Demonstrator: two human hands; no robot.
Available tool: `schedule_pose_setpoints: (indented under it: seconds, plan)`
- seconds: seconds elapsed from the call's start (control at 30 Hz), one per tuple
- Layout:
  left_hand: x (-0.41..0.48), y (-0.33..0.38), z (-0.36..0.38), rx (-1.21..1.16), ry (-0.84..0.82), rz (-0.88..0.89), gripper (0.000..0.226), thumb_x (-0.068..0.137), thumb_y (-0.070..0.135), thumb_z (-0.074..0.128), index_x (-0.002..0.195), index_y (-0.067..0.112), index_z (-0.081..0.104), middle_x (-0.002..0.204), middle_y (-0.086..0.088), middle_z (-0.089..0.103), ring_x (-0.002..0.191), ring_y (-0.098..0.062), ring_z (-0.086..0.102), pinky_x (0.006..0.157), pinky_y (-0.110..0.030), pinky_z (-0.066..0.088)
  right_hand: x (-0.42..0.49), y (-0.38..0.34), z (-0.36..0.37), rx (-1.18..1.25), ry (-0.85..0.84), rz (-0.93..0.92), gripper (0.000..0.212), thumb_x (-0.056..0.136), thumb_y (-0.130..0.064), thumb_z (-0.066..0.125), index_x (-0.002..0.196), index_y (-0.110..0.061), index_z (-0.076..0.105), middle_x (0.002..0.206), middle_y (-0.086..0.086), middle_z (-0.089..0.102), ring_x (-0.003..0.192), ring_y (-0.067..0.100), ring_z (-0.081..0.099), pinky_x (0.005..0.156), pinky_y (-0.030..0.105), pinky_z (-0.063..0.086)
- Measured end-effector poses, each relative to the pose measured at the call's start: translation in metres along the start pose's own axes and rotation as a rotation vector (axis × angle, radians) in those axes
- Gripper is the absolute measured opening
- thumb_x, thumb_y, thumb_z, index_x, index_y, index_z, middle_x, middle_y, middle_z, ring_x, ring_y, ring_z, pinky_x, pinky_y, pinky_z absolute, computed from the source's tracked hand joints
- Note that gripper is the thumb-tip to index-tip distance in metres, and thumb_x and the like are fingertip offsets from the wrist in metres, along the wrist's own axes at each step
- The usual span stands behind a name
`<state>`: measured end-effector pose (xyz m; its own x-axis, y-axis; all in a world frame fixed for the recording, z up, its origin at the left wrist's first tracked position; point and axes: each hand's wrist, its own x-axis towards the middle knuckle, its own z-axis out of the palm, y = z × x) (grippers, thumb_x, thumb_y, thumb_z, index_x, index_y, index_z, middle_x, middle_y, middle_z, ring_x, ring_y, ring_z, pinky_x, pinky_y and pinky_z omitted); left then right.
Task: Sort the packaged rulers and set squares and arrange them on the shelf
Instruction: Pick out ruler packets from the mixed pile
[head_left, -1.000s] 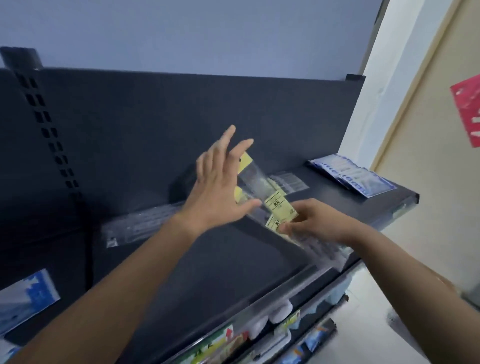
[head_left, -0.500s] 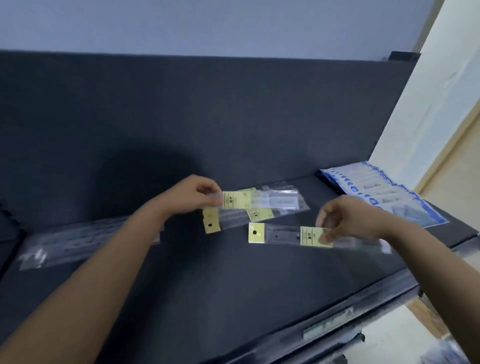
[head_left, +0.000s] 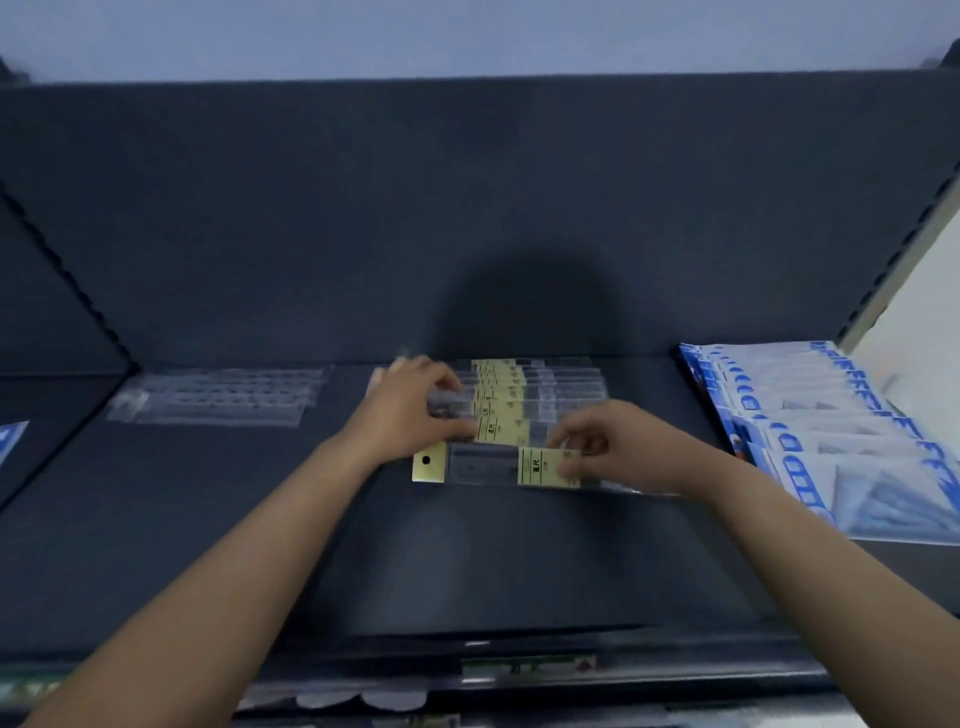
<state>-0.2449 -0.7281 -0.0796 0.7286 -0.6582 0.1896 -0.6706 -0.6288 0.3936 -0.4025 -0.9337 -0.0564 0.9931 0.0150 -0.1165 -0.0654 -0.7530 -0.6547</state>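
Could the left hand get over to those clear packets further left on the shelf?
Probably yes: only bare shelf lies between the left hand and the clear packets, though it would first have to let go of the yellow-labelled rulers.

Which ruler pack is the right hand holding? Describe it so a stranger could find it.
On the dark shelf, between clear packs on the left and blue packs on the right, lies a row of yellow-labelled ruler packs. The one you want is the nearest pack, pinched by the right hand. It alone shows its yellow end tab with a punched hole.
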Motion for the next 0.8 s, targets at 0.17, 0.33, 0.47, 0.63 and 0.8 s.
schedule_pose_setpoints:
  seconds: [0.17, 0.33, 0.47, 0.63, 0.8]
  plan:
    - [-0.018, 0.013, -0.018, -0.378, -0.209, 0.076, 0.023, 0.082, 0.046, 0.07, 0.092, 0.025, 0.07, 0.092, 0.01, 0.069, 0.089, -0.006, 0.061, 0.085, -0.027, 0.048, 0.012, -0.004, 0.005, -0.034, 0.112, -0.067, 0.017, 0.083, -0.02, 0.071, 0.1, -0.024, 0.068, 0.07, -0.012, 0.056, 0.06, -0.002, 0.05, 0.061, 0.009, 0.04]
    - [-0.018, -0.011, -0.021, -0.047, -0.164, 0.046, 0.013, 0.085, 0.042, 0.067, 0.09, 0.032, 0.062, 0.078, 0.015, 0.062, 0.073, 0.005, 0.054, 0.104, -0.033, 0.034, 0.025, -0.008, 0.019, -0.187, 0.164, -0.02, 0.034, 0.081, -0.033, 0.072, 0.113, -0.025, 0.064, 0.102, -0.009, 0.063, 0.095, 0.008, 0.057, 0.084, 0.023, 0.046]
    - [-0.018, -0.023, -0.012, -0.137, -0.105, -0.013, 0.034, 0.077, 0.045, 0.075, 0.102, 0.032, 0.057, 0.09, 0.016, 0.058, 0.078, 0.0, 0.055, 0.096, -0.035, 0.044, 0.024, -0.003, 0.023, -0.259, 0.191, 0.015, 0.038, 0.081, -0.039, 0.07, 0.115, -0.025, 0.062, 0.109, -0.008, 0.061, 0.098, 0.008, 0.054, 0.085, 0.023, 0.045]
    - [-0.022, -0.019, -0.007, -0.067, -0.014, 0.058, 0.031, 0.081, 0.041, 0.072, 0.106, 0.026, 0.061, 0.1, 0.016, 0.057, 0.103, -0.006, 0.052, 0.103, -0.037, 0.035, 0.025, -0.003, 0.02, -0.332, 0.189, 0.015, 0.03, 0.082, -0.04, 0.068, 0.108, -0.025, 0.065, 0.103, -0.007, 0.06, 0.093, 0.01, 0.054, 0.082, 0.025, 0.046]
    - [-0.044, -0.005, -0.018, 0.051, -0.005, 0.035, 0.062, 0.083, 0.066, 0.054, 0.129, 0.025, 0.052, 0.121, 0.01, 0.057, 0.117, -0.01, 0.046, 0.1, -0.03, 0.024, 0.03, -0.02, 0.023, -0.402, 0.207, -0.06, 0.037, 0.084, -0.035, 0.067, 0.118, -0.02, 0.061, 0.12, -0.004, 0.058, 0.114, 0.016, 0.052, 0.095, 0.026, 0.039]
